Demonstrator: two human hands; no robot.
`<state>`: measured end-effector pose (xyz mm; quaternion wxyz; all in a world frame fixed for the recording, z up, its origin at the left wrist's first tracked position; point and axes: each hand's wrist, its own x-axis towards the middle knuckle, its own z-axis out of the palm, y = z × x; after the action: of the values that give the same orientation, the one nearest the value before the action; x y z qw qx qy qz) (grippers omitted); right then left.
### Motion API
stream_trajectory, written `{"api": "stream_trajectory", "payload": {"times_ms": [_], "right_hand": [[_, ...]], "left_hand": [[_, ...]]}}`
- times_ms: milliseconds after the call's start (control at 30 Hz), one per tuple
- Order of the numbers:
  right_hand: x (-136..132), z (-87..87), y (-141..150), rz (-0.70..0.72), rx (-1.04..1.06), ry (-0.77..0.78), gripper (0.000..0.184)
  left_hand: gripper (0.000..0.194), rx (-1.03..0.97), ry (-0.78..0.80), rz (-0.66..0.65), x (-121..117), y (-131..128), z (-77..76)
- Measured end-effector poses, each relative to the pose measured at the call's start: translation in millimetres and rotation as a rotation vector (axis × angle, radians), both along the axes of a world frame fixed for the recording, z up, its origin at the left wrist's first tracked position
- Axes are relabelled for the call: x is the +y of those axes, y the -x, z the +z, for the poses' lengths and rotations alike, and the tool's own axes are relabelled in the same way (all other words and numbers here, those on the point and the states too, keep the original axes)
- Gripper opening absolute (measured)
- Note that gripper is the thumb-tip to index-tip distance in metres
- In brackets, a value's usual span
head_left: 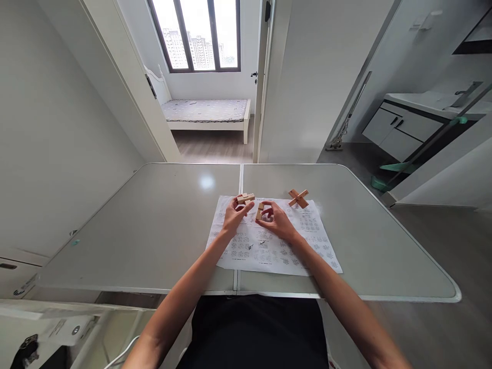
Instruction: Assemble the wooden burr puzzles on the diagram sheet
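Observation:
My left hand [233,215] is closed around a few joined wooden puzzle pieces [246,198], held up over the far edge of a printed sheet [249,256]. Just to the right, my right hand [275,220] pinches a single notched wooden puzzle piece [260,211] between thumb and fingers, tilted upright. A small gap separates the two hands. Beyond my right hand, a cross-shaped wooden puzzle assembly [299,198] rests at the sheet's far right corner. Small printed diagrams cover the sheet, partly hidden by my forearms.
The sheet lies on a grey table [154,230] with a seam down its middle and a pale raised rim. Past the far edge are a doorway, a bed [207,110] and a window [200,36]. A sink cabinet [407,123] stands at the right.

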<state>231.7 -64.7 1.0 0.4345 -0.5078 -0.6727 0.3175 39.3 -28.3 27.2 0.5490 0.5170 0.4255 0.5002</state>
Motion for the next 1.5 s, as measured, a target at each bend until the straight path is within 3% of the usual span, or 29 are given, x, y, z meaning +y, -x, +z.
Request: {"api": "stream_trajectory", "payload": {"times_ms": [333, 600, 833, 1133, 1333, 1500], "right_hand": [[-2, 14.1, -5, 0.053, 0.402, 0.213, 0.087], [2, 11.5, -7, 0.061, 0.652, 0.310, 0.078], [4, 9.6, -7, 0.056, 0.758, 0.362, 0.081], [4, 9.4, -7, 0.014, 0.717, 0.344, 0.062], [4, 10.5, -5, 0.024, 0.724, 0.300, 0.064], [5, 9.8, -4, 0.008, 0.734, 0.258, 0.053]], "left_hand": [[0.063, 0.035, -0.015, -0.036, 1, 2, -4.0], [0.065, 0.033, -0.006, -0.022, 0, 0, -1.7], [0.065, 0.027, 0.008, -0.022, -1, -1, -0.7], [0.063, 0.037, -0.002, -0.030, -1, -1, 0.8], [0.064, 0.043, -0.010, -0.057, -3, 0, 2.2], [0.064, 0.047, -0.005, -0.056, -6, 0, 4.4]]}}
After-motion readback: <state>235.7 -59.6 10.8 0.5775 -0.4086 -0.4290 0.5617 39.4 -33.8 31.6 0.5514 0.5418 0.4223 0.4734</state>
